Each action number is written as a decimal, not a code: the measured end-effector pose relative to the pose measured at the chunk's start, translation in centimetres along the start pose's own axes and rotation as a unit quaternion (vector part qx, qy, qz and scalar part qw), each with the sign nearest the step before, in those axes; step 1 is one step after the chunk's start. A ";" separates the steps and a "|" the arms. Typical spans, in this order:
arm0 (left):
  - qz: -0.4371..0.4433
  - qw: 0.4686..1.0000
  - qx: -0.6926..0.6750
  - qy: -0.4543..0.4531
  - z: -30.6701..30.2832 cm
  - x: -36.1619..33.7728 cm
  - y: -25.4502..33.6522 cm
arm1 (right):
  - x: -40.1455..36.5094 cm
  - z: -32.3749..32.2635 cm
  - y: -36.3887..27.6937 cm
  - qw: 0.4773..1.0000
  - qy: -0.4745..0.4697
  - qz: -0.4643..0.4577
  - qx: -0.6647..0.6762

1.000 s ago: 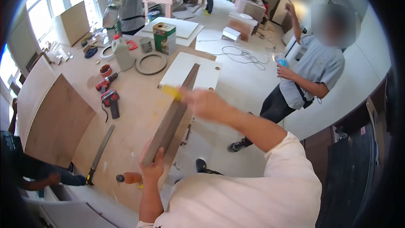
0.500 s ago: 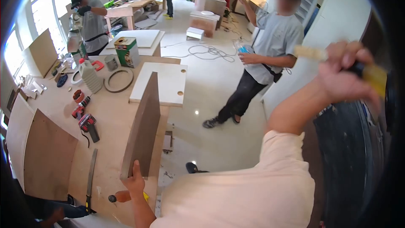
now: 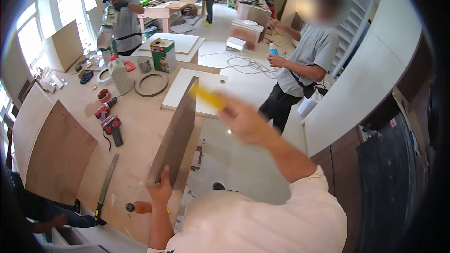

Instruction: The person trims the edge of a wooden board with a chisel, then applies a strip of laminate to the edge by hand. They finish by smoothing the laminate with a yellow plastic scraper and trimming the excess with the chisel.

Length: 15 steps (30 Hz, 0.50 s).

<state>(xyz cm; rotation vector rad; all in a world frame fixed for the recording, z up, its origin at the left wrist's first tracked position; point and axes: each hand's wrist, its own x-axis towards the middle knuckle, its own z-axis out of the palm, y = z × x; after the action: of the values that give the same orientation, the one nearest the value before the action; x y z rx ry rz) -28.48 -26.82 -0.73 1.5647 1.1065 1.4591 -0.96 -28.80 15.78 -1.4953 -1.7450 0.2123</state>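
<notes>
My left hand [image 3: 160,185] grips the near lower end of a grey-brown wooden board [image 3: 176,136], thumb along its face. The board stands on its long edge near the right side of the workbench. My right hand [image 3: 246,119] is closed round a long yellow tool [image 3: 208,96], smeared by motion; I cannot tell its kind. Its outer end overlaps the board's far upper corner in this view. Beside my left wrist lies an orange-brown handle-like item [image 3: 139,207] with a black end. A handsaw [image 3: 107,185] rests further left.
Two red-and-black cordless drills [image 3: 111,125], a white jug [image 3: 119,77], a ring [image 3: 151,85] and a green-and-white can [image 3: 162,55] stand on the workbench [image 3: 136,159]. A curved wooden panel [image 3: 58,154] is at left. A co-worker [image 3: 304,61] stands ahead right; cable [image 3: 251,65] lies on the floor.
My right hand has swung down and left from beside my head to the board's far end, tool in hand. The co-worker ahead has lowered a raised, pointing hand. My view has shifted.
</notes>
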 end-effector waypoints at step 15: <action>-0.029 0.996 0.081 0.025 0.1 -0.8 -0.7 | 8.7 3.9 12.3 0.997 0.038 0.059 -0.014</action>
<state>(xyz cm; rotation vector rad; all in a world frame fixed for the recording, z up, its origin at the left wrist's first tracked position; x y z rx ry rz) -28.42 -27.28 -1.69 1.5977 1.3173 1.4070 5.99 -16.22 9.89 -1.6078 -1.6092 0.1891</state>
